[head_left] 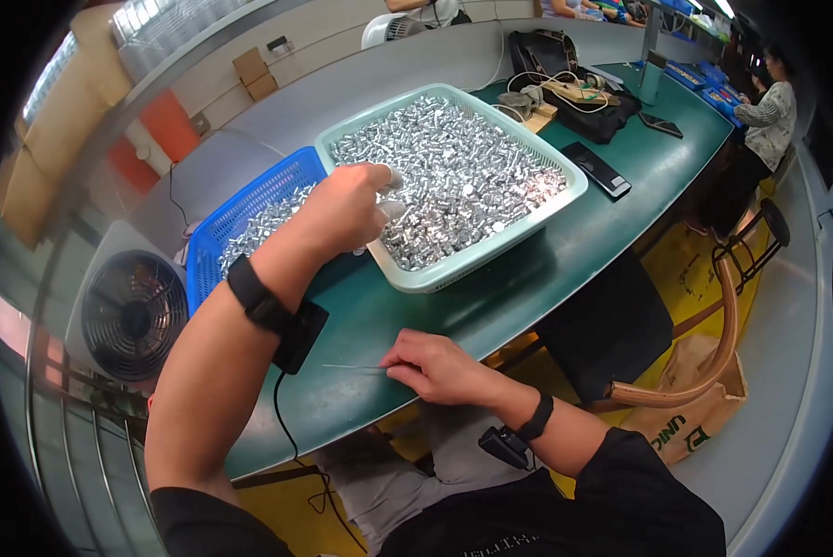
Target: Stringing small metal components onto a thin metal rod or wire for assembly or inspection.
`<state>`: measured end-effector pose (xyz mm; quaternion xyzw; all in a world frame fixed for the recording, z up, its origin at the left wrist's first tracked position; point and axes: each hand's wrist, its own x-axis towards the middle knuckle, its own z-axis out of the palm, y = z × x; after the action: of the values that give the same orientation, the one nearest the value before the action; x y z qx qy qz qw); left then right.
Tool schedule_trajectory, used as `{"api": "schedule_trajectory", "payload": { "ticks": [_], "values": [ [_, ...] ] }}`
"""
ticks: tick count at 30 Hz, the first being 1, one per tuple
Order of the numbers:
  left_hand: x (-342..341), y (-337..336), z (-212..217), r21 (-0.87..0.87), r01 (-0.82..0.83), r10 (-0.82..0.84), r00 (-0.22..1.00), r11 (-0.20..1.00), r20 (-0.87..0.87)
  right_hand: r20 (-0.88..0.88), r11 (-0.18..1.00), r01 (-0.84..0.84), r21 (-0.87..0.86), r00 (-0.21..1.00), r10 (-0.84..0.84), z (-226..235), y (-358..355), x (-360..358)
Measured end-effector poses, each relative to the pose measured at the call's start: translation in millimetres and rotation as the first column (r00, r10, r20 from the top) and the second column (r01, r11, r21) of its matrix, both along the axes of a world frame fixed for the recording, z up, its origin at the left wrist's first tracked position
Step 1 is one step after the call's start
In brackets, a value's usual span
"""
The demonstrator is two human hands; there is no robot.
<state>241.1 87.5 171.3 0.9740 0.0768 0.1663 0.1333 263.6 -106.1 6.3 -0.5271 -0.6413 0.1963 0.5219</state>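
Observation:
My left hand [347,206] reaches over the near left rim of a pale green basket [486,263], its fingers curled in among small silvery metal parts [444,167]. White covers sit on some of its fingertips. Whatever those fingers pinch, if anything, is too small to make out. Low over the table's near edge, my right hand [440,367] is closed on a thin, straight rod [353,367] that points left. A blue basket [249,200] with more silvery parts lies left of the pale one, partly behind my left forearm.
A fan [133,316] stands at the left. On the green table [565,251], a phone [596,171] lies right of the pale basket, near a black bag [546,65] and cables. A chair with a curved wooden arm [728,325] is at the right; a person [769,121] works beyond.

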Motion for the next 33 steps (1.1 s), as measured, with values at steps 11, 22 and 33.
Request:
{"api": "schedule_trajectory", "payload": {
  "ticks": [11, 22, 33],
  "values": [
    [66, 19, -42, 0.034, -0.064, 0.069, 0.988, 0.997, -0.137, -0.071, 0.999, 0.02, 0.031, 0.997, -0.018, -3, -3, -1],
    [-88, -59, 11, -0.666, -0.053, 0.165, 0.98, 0.744, 0.106, -0.12, 0.985, 0.105, 0.137, 0.989, -0.089, 0, -6, -2],
    [-261, -93, -145, -0.949, 0.295, 0.751, 0.65, -0.11, 0.115, -0.182, 0.985, 0.12, -0.124, 0.973, -0.142, 14, -6, -25]
  ]
}}
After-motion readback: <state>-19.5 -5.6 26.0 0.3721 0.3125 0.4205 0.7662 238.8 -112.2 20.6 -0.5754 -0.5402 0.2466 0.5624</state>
